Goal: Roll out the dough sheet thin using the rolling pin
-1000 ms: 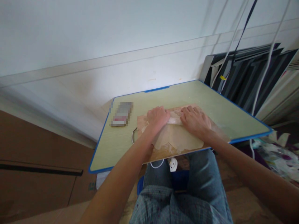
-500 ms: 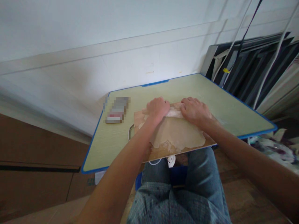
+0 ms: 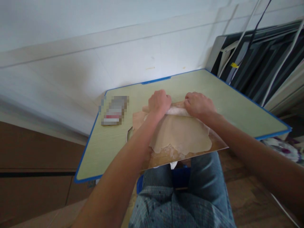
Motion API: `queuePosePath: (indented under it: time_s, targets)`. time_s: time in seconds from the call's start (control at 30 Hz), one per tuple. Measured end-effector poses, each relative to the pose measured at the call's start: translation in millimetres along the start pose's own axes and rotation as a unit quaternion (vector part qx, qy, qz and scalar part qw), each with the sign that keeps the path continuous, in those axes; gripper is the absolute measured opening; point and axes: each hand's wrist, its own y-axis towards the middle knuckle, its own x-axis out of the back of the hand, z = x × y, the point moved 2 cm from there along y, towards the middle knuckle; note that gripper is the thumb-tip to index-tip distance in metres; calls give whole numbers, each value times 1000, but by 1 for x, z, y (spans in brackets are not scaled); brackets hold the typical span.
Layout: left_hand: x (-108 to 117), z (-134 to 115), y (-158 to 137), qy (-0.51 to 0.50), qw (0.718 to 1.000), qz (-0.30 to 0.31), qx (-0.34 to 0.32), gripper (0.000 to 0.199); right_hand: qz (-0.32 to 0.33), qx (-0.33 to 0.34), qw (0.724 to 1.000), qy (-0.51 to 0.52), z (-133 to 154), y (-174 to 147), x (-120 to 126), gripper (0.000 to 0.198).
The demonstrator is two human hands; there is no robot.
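Observation:
Both my hands are closed over a wooden rolling pin (image 3: 145,108), its left end showing past my knuckles. My left hand (image 3: 159,102) grips it left of the middle, and my right hand (image 3: 200,105) is wrapped round its right part. Between them a pale, floury roll of dough (image 3: 177,111) lies along the pin. From there a thin, wide sheet of dough (image 3: 180,133) spreads toward me with an uneven near edge. Beneath it is a wooden board (image 3: 156,161), dusted with flour near its front edge. My left forearm hides part of the board and dough.
The board rests on a pale green table (image 3: 104,152) with blue edging and overhangs its near edge. A pixelated item (image 3: 115,110) lies at left. A white wall (image 3: 128,63) stands behind. Dark panels (image 3: 261,53) and hanging cables (image 3: 282,63) are at right.
My view has shifted slightly, and table and board sit a little differently in it. Both hands still grip the rolling pin, now slightly farther from me, with more flat dough showing on the near side.

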Motion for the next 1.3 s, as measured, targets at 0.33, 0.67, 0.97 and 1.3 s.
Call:
queuePosePath:
  time_s: [0.33,0.67,0.97,1.3]
  targets:
    - [-3,-1,12,-5,1000,7,-29,33,-10,-30,999,19,-3,15,-3,35]
    - [-14,-2,30,-16,999,1,-46,32,-14,-19,1000,15,-4,30,-9,34]
    - [-18,-4,38,-26,998,4,-51,32,-6,-16,1000,24,-3,38,-10,36]
    - [-12,-6,22,11,998,41,-52,33,27,-32,999,22,3,21,-3,35]
